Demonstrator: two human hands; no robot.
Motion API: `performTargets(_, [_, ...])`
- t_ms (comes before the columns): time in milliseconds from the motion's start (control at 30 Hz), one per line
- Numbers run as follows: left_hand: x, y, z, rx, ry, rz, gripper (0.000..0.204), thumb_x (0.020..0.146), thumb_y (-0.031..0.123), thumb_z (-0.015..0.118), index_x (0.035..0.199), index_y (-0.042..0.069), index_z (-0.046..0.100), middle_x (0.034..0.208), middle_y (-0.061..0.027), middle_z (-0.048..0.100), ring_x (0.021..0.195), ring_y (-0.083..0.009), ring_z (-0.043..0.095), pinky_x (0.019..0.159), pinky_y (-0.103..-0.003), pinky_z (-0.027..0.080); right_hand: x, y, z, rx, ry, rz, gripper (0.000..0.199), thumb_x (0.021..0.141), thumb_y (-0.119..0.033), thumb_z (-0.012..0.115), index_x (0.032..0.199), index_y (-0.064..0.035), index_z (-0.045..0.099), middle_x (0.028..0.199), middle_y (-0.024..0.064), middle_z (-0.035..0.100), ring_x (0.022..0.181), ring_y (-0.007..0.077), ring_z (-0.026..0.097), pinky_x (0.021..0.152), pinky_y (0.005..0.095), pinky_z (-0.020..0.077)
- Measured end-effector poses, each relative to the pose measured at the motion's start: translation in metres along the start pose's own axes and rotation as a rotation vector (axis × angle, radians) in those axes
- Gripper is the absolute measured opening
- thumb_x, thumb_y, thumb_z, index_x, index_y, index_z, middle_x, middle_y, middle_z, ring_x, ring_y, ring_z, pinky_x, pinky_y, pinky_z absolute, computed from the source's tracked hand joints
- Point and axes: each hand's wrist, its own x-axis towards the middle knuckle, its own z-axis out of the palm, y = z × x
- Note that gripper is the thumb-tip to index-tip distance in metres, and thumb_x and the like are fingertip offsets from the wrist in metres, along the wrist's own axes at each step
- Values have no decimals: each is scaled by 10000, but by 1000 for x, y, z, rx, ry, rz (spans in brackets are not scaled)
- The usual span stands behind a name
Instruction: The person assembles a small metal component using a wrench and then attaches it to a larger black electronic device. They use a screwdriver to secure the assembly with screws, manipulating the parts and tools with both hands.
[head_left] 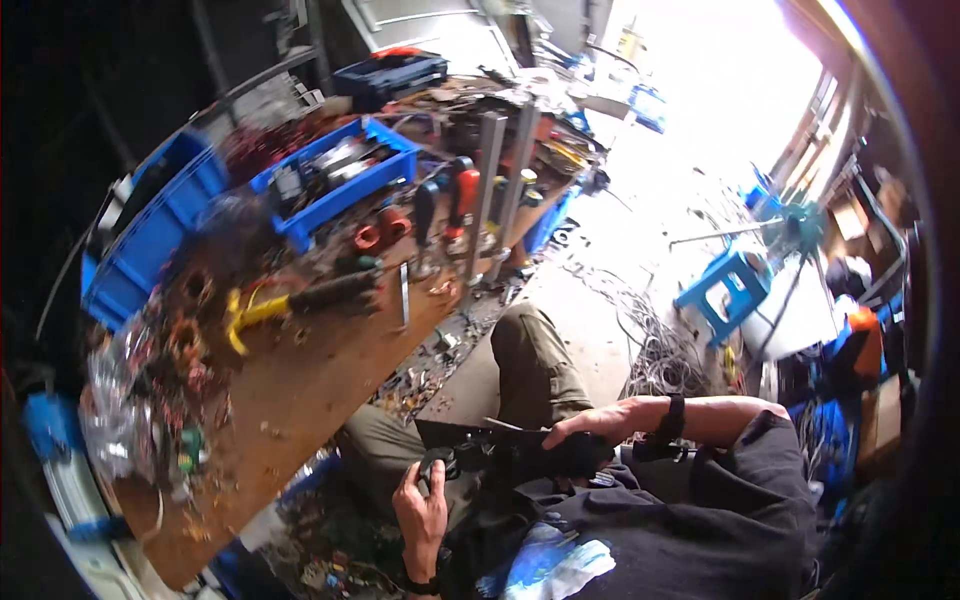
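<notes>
Over my lap I hold a black object, too dark to make out its kind. My right hand is closed round its right end, with the thumb on top and the other fingers mostly hidden behind it. At its left end my left hand has its fingers bent round a small black rounded part. I cannot tell whether that part is joined to the black object. A thin flat edge stands up near my right thumb.
To the left runs a wooden bench with yellow-handled pliers, red-and-black screwdrivers, a blue parts bin and upright metal posts. Tangled cable lies on the floor by a blue stool.
</notes>
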Motion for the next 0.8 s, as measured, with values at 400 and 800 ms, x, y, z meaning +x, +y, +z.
performTargets(400, [108,108,103,304,-404,-324,450,1045,332,582,1252,-60,657,1140,-266,713,1071,-369,679,926,-404,517,4,25,-169,407,-286,61,237,967,-223,583,1080,-16,607,946,121,768,761,194,758,518,286,556])
performTargets(800, [153,247,190,290,-651,-351,406,1013,381,605,1126,3,700,974,-249,728,943,-385,715,834,-452,534,-197,12,-238,568,-121,-59,373,962,-201,627,1270,-12,533,1018,103,669,712,179,683,675,333,576])
